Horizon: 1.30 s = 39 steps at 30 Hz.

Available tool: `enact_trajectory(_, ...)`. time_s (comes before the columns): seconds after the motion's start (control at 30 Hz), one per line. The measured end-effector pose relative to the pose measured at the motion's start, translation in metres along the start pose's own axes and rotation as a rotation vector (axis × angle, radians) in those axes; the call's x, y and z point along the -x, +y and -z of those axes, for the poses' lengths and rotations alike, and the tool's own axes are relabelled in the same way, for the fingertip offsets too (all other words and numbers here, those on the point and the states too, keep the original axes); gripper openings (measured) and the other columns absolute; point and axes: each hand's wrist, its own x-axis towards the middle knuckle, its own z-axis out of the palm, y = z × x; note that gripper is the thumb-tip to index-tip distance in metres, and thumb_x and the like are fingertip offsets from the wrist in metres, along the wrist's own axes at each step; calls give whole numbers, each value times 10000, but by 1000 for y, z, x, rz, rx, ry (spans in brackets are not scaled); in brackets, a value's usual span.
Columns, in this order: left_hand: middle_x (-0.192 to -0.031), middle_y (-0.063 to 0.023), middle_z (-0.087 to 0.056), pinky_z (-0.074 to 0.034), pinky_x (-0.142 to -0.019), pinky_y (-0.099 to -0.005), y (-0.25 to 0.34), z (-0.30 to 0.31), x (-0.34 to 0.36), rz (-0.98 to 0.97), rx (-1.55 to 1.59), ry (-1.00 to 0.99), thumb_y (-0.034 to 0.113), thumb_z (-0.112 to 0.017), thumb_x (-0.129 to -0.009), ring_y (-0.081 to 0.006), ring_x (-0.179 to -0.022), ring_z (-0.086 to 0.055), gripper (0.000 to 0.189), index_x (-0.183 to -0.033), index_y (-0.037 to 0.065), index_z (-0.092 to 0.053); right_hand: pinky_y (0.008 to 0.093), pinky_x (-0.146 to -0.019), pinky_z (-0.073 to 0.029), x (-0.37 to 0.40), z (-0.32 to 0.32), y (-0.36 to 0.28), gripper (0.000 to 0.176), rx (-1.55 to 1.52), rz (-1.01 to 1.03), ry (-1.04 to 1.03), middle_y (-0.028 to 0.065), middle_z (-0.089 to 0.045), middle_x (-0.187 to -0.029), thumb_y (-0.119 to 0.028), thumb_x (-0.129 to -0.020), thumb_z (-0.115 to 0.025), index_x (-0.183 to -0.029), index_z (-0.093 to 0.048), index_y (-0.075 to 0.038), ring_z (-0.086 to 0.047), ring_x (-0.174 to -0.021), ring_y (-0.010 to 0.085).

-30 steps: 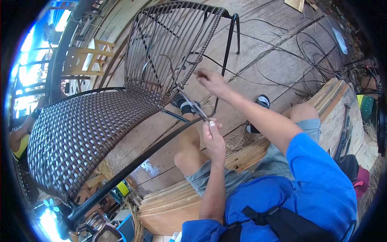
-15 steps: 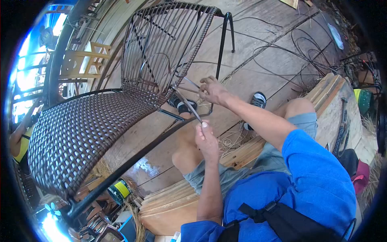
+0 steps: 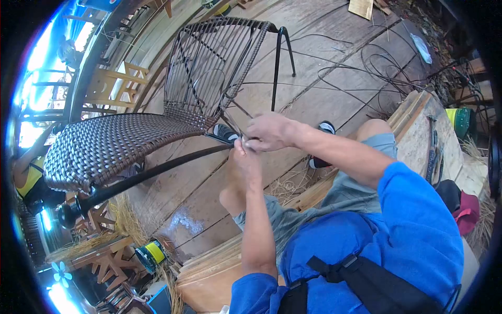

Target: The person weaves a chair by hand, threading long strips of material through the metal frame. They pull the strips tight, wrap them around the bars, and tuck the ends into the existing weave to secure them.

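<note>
Pinching a narrow strip [image 3: 233, 125], the left hand [image 3: 248, 164] has its thumb and fingers pressed together beside the seat's near right corner. Against its fingertips sits the right hand [image 3: 269, 132], fingers curled; a second strand [image 3: 241, 109] runs from the chair to its knuckles, but whether these fingers are pressed on anything cannot be told, as they face away.

Nearest are the person's blue shirt [image 3: 334, 243] and black strap [image 3: 376, 280]. Stacked planks [image 3: 209, 280] lie below the legs, and more of them reach up on the right, where a dark red cloth [image 3: 467, 212] lies close to their near end.

Ahead and left stands the chair [image 3: 120, 144], on the left half of the wooden floor [image 3: 324, 89]. Its seat is closely woven in brown; the backrest [image 3: 206, 68] carries spaced strands, with a wrapped right edge. A black frame bar [image 3: 167, 167] slopes along the chair's near side, its upper end close to the left hand. By the floor's near left edge sits a green-and-yellow bucket [image 3: 151, 255].

Farther off, loose dark strands [image 3: 384, 65] loop toward the floor's far right corner, near a pale plastic bag [image 3: 421, 48]. Beyond the chair's left side are light wooden furniture [image 3: 117, 86] and, at the edge of view, another person in yellow [image 3: 31, 175].
</note>
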Motion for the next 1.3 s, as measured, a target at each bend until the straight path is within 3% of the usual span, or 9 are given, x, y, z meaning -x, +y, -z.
enact_trajectory(0.13,-646,-22,-477,-360,-532,-269,3,4,7,150,103,-32,221,-423,-912,-111,-585,-436,269,-887,-20,-541,411,-577,-478,5,-14,6,451,-195,-229,-164,188,-597,-797,-406,-876,-423,-752,-586,-4,-567,-583,321)
enact_trajectory(0.27,-636,-16,-463,-352,-519,-266,11,3,1,132,81,-36,215,-423,-912,-106,-567,-423,262,-882,-16,-543,388,-443,-445,76,-80,86,510,-1027,-1330,-145,172,-609,-663,-451,-898,-358,-1100,-526,-14,-595,-559,258)
enact_trajectory(0.43,-615,2,-453,-357,-511,-250,7,2,-2,151,96,-46,211,-416,-917,-103,-547,-416,260,-900,-19,-537,390,-426,-457,104,-115,88,340,-552,-1352,-277,143,-593,-661,-319,-881,-490,-807,-571,3,-562,-484,263)
enact_trajectory(0.57,-743,-41,-524,-415,-602,-256,16,3,9,177,109,-119,186,-432,-912,-128,-652,-497,279,-1047,-50,-494,370,-439,-481,143,-139,103,179,-1251,-1637,661,87,-540,-648,-234,-866,-535,-881,-510,-58,-566,-498,229)
enact_trajectory(0.8,-959,-90,-561,-445,-683,-291,60,-18,33,-543,-588,330,152,-496,-873,-207,-798,-575,381,-1188,-42,-405,240,-395,-349,191,-20,-19,246,-1389,-892,602,4,-540,-607,-290,-887,-534,-837,-572,-53,-494,-473,100)
enact_trajectory(0.93,-833,-45,-552,-408,-551,-284,69,-43,18,594,449,-192,176,-533,-850,-174,-702,-564,288,-1079,15,-467,226,-407,-356,203,-33,-49,254,-971,-545,205,-2,-539,-608,-277,-887,-542,-881,-629,-38,-492,-505,58)
enact_trajectory(1.1,-671,-27,-499,-381,-503,-320,-6,-68,6,331,451,-135,183,-523,-852,-174,-585,-520,107,-862,77,-524,236,-494,-446,186,-17,-20,355,-1098,-895,294,51,-590,-750,-253,-893,-518,-1160,-535,-20,-513,-534,84)
enact_trajectory(1.2,-723,-164,-574,-428,-584,-424,31,-84,77,-301,-321,-490,101,-492,-830,-319,-662,-557,112,-796,25,-566,276,-492,-444,139,-18,47,312,-860,-869,534,52,-583,-836,-259,-899,-497,-1093,-520,-16,-554,-545,125)
enact_trajectory(1.3,-1004,-241,-582,-437,-810,-412,-17,-130,189,-51,-166,-1181,153,-450,-866,-351,-928,-561,235,-962,-25,-568,315,-598,-455,75,-63,79,376,-418,-703,66,99,-602,-864,-334,-877,-491,-1071,-543,-16,-583,-699,208)
